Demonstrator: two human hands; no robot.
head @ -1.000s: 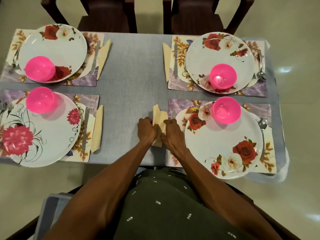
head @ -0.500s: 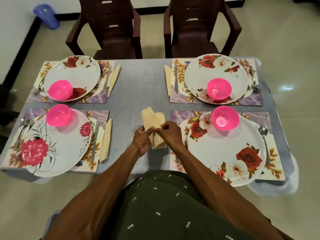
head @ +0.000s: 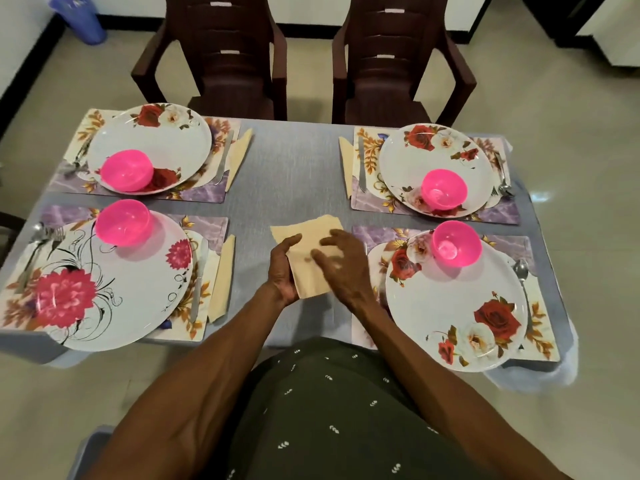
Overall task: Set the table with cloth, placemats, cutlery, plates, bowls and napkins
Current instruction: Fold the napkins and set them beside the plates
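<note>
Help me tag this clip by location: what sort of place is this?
Most likely a home dining area: a table under a grey cloth set for four with floral plates, two brown plastic chairs pulled up to it, and a tiled floor.
</note>
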